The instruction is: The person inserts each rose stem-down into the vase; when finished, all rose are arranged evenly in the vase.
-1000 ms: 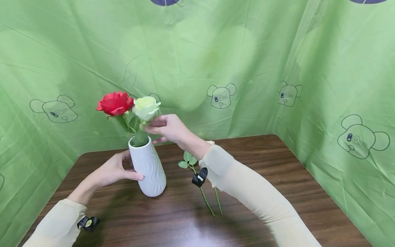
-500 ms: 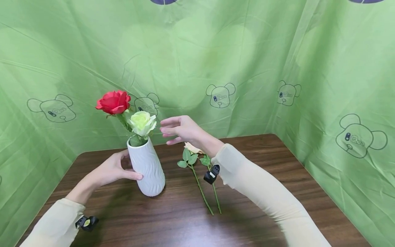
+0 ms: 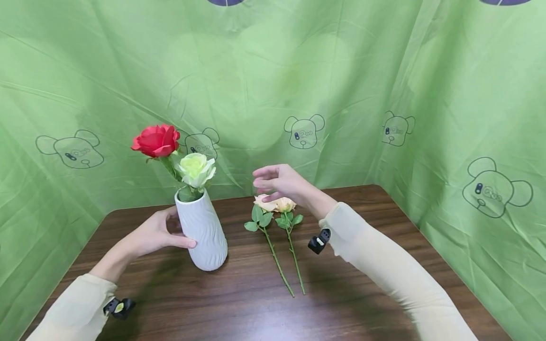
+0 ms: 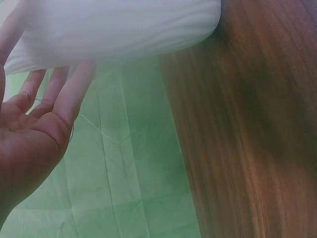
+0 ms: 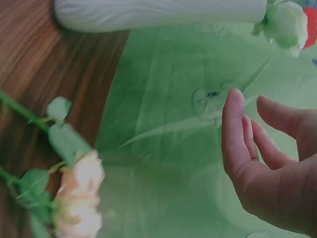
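A white vase (image 3: 204,234) with a wavy relief stands on the wooden table at left of centre. My left hand (image 3: 155,234) grips its side, thumb across the front and fingers round behind; in the left wrist view those fingers (image 4: 74,91) reach the vase wall. From the vase's mouth rise a red rose (image 3: 156,140) and, lower and to the right, a pale green-white rose (image 3: 197,169). My right hand (image 3: 287,183) hovers with nothing in it, fingers loosely bent, above two peach roses (image 5: 79,198) lying side by side on the table.
The peach roses' green stems (image 3: 276,258) point toward the front of the brown wooden table (image 3: 362,284). A green curtain (image 3: 341,71) printed with bear faces encloses the back and sides. Each wrist wears a small black camera (image 3: 319,241).
My right hand has let go of the green-white rose, which has sunk lower into the vase, and has moved right over the peach roses. The left hand stays on the vase.
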`<move>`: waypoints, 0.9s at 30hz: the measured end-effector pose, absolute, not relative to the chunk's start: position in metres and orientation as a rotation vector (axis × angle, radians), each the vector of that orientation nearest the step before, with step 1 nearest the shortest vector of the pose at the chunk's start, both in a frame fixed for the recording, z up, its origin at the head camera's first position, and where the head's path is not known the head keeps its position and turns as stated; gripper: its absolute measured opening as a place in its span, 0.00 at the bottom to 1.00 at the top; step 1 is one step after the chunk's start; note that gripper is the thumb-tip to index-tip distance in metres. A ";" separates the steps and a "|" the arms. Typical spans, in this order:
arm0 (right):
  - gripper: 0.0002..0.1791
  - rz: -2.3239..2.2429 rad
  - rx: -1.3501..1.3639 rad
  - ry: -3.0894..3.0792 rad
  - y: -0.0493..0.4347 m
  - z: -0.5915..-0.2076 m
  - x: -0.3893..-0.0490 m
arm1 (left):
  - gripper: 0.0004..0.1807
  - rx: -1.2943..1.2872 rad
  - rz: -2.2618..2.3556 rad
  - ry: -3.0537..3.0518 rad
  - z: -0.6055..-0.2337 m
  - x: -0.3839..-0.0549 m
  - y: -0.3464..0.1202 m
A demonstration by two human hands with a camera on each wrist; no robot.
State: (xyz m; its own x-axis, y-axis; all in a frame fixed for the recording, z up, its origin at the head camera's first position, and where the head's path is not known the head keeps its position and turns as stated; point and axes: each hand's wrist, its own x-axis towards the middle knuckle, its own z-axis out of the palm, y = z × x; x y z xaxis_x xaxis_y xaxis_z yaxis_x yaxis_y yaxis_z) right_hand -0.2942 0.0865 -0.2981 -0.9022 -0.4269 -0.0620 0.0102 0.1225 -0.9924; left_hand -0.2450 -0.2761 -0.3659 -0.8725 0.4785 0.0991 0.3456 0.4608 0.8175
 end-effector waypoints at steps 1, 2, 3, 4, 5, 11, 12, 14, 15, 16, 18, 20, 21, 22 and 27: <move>0.24 -1.837 -0.386 2.078 0.091 -0.302 -0.295 | 0.38 0.729 1.382 2.558 -0.366 -0.245 -0.276; 0.25 -1.835 -0.362 2.082 0.094 -0.305 -0.296 | 0.38 0.731 1.384 2.557 -0.366 -0.245 -0.276; 0.25 -1.832 -0.340 2.085 0.099 -0.309 -0.296 | 0.38 0.733 1.389 2.553 -0.366 -0.245 -0.276; 0.25 -1.832 -0.316 2.085 0.102 -0.314 -0.297 | 0.38 0.735 1.395 2.546 -0.366 -0.245 -0.276; 0.24 -1.832 -0.287 2.084 0.106 -0.319 -0.297 | 0.38 0.735 1.402 2.536 -0.366 -0.245 -0.276; 0.24 -1.831 -0.147 2.068 0.131 -0.353 -0.303 | 0.38 0.736 1.407 2.525 -0.366 -0.244 -0.276; 0.25 -1.825 -0.140 2.070 0.135 -0.359 -0.304 | 0.38 0.730 1.405 2.531 -0.366 -0.244 -0.276; 0.26 -1.815 -0.139 2.073 0.141 -0.370 -0.305 | 0.38 0.730 1.401 2.540 -0.366 -0.245 -0.277; 0.26 -1.810 -0.136 2.077 0.144 -0.376 -0.306 | 0.38 0.731 1.399 2.546 -0.366 -0.245 -0.277; 0.27 -1.807 -0.125 2.077 0.146 -0.382 -0.306 | 0.38 0.732 1.398 2.552 -0.366 -0.245 -0.277; 0.26 -1.789 -0.108 2.089 0.149 -0.393 -0.306 | 0.38 0.738 1.398 2.555 -0.366 -0.245 -0.278; 0.25 -1.765 -0.080 2.097 0.153 -0.404 -0.305 | 0.38 0.743 1.398 2.551 -0.366 -0.246 -0.278; 0.24 -1.747 -0.061 2.101 0.154 -0.408 -0.304 | 0.38 0.739 1.400 2.547 -0.367 -0.246 -0.278; 0.24 -1.734 -0.044 2.098 0.155 -0.413 -0.303 | 0.38 0.732 1.403 2.542 -0.367 -0.246 -0.278; 0.20 -1.666 0.008 2.101 0.159 -0.431 -0.299 | 0.38 0.725 1.400 2.545 -0.369 -0.246 -0.278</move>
